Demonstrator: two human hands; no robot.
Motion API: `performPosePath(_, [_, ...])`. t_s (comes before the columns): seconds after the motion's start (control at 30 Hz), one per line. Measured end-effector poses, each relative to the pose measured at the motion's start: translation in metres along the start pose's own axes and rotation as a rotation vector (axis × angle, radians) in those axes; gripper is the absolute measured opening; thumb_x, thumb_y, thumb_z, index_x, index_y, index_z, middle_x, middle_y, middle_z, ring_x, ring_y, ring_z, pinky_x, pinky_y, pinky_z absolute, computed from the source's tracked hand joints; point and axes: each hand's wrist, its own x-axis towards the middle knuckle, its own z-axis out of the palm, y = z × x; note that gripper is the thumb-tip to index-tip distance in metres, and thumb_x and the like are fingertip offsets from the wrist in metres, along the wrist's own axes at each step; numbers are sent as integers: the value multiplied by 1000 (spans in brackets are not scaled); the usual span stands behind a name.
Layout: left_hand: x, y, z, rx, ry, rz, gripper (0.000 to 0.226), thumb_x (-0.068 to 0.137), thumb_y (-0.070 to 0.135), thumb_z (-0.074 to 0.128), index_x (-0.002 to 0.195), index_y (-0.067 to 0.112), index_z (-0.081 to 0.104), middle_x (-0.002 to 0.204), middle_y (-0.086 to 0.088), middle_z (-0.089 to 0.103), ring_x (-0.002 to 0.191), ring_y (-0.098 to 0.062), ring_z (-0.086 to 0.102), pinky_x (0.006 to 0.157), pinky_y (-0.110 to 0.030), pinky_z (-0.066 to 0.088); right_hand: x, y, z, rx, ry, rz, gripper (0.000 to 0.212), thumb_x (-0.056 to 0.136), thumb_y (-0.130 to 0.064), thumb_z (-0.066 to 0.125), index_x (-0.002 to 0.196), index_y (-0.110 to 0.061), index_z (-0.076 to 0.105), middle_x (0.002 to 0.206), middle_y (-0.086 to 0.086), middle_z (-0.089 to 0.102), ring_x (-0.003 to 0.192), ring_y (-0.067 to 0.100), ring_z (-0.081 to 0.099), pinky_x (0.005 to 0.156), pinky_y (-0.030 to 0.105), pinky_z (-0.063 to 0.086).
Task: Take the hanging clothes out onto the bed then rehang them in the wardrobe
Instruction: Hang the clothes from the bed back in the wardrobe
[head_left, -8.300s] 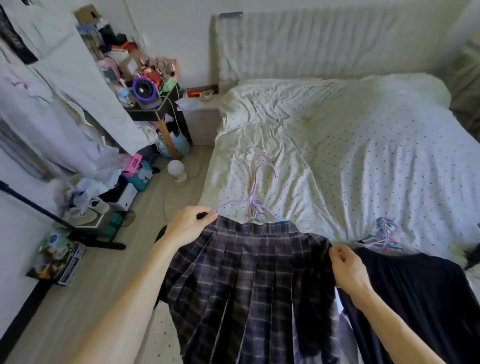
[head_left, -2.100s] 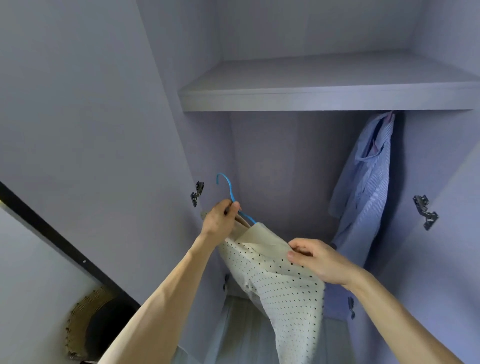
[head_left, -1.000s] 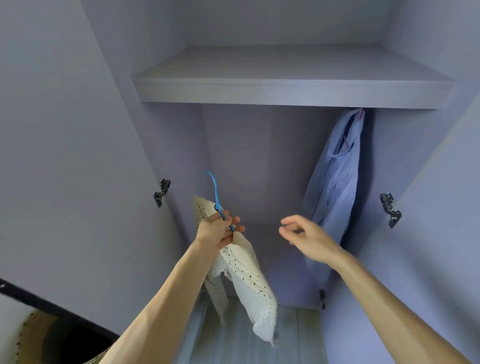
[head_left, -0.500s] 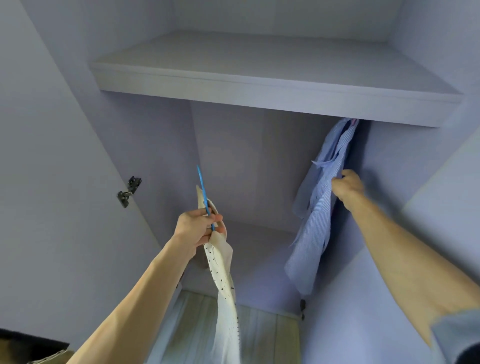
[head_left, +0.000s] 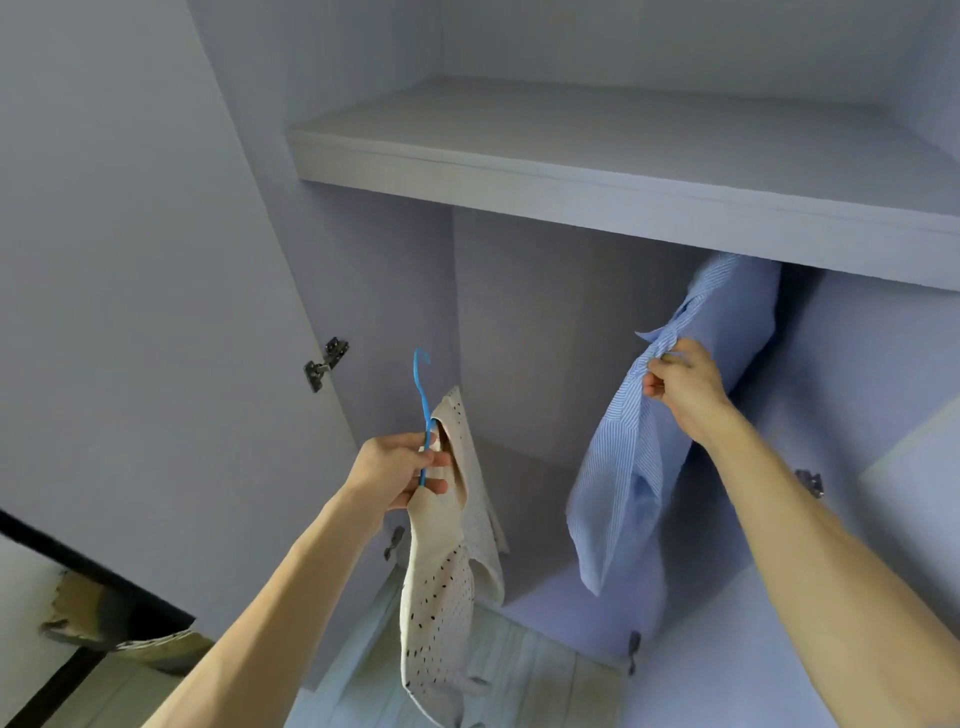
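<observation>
My left grip (head_left: 397, 475), lower centre of frame, clamped round blue hanger (head_left: 422, 400); cream dotted top (head_left: 447, 577) dangles from it at open wardrobe (head_left: 519, 322). My right grip (head_left: 685, 387), centre right, pinches collar edge of blue striped shirt (head_left: 618, 478) hanging under shelf (head_left: 571, 171).

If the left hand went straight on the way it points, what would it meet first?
Probably the wardrobe's back panel: the left hand, gripping the blue hanger, aims up into the gap left of the striped shirt, under the shelf. Depth is unclear.
</observation>
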Motion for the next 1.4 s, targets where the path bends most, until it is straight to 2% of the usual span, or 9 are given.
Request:
performPosePath(0.23, [-59,-36,-73,14,102,-19,26,87,-2,64,103,17,74,88,-4,78,66,-25,72,75,-39,63,-129,60,103,-75,-363,-50,13,97,3,51,105,-5,44,85,14,62,61,8,65,63,24,59])
performPosePath(0.37, [-106,-71,-126,-11,194,-52,23,85,5,74,96,25,75,80,4,77,64,-20,73,56,-29,59,-220,82,149,-84,-580,-109,10,98,0,53,103,-4,44,92,17,65,70,22,71,74,38,62])
performPosePath(0.5, [-170,-120,-183,-78,301,-66,25,84,12,77,103,27,74,105,-3,73,72,-22,73,80,-44,62,-308,97,193,-159,-749,-122,13,96,-3,57,102,-8,46,94,14,69,76,28,73,78,50,60])
performPosePath(0.67, [-258,-187,-248,-168,446,-69,25,87,10,73,103,30,74,102,2,72,72,-16,68,64,-25,60,-429,112,250,-172,-961,-112,14,95,7,54,102,0,45,90,12,68,65,5,71,62,18,56])
performPosePath(0.7, [-275,-200,-261,-190,472,-68,25,88,8,71,102,29,73,100,2,72,71,-17,66,60,-23,58,-452,115,259,-153,-1011,-99,13,95,9,53,101,0,44,89,12,67,64,7,71,60,18,56])
performPosePath(0.83, [-341,-249,-308,-318,585,-57,28,91,8,66,105,31,75,94,-1,71,68,-19,60,67,-28,48,-537,125,291,-150,-1219,-61,10,97,5,51,100,2,43,90,19,67,70,26,73,69,38,62])
performPosePath(0.97, [-405,-294,-351,-469,748,-73,32,93,1,62,116,20,73,86,3,70,58,-8,58,50,-17,45,-608,131,313,-168,-1363,-53,10,96,7,51,97,0,44,84,20,66,69,26,72,68,37,61])
performPosePath(1.17, [-493,-381,-421,-687,1092,-89,31,98,-5,51,122,8,66,85,-1,65,48,-4,56,47,-16,46,-686,146,334,-245,-1579,-49,12,95,9,49,95,-1,42,90,27,64,66,24,72,63,31,59])
performPosePath(1.4, [-560,-496,-457,-674,1352,-251,37,101,-9,41,132,-3,59,88,-4,64,72,-10,52,45,-13,41,-759,157,367,-479,-1818,-95,13,93,9,42,101,-2,41,76,17,64,65,23,71,74,49,60])
